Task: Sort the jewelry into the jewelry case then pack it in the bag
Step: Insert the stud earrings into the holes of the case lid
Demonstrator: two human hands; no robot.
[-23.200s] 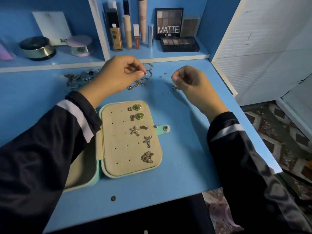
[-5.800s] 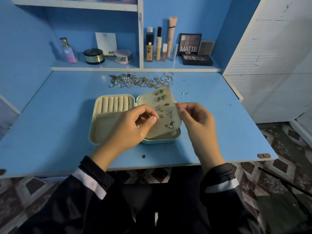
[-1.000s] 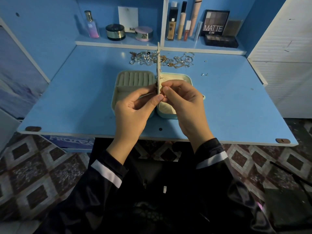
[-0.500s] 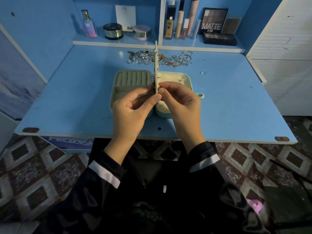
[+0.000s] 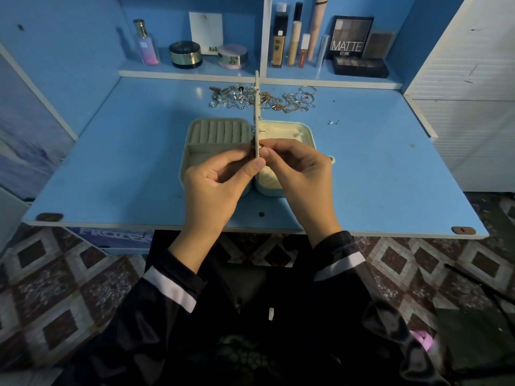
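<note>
The jewelry case (image 5: pixel 289 133) lies open at the middle of the worktop (image 5: pixel 111 162), its 2 halves flat and side by side, nearer the near edge than the far one. Its earring panel (image 5: pixel 257 107) stands upright between the 2 halves, edge-on to you, with posts poking out of its right face.

Both your hands meet at the panel's near end, directly above the case. Your left hand (image 5: pixel 214 185) has its fingers curled. The thumb presses against the panel's near edge and the forefinger tucks against the left face, where a gold earring (image 5: pixel 253 143) sits. Your right hand (image 5: pixel 301 174) is curled too, with thumb and forefinger pinched against the right face at the same spot. Whether anything sits between those fingertips is too small to tell.

The ring rolls (image 5: pixel 220 132) in the case's left half show beyond your left hand. The loose jewelry pile (image 5: pixel 264 99) lies in a row near the far edge, well apart from both hands. 2 small studs (image 5: pixel 333 122) lie alone to the right of the case.
</note>
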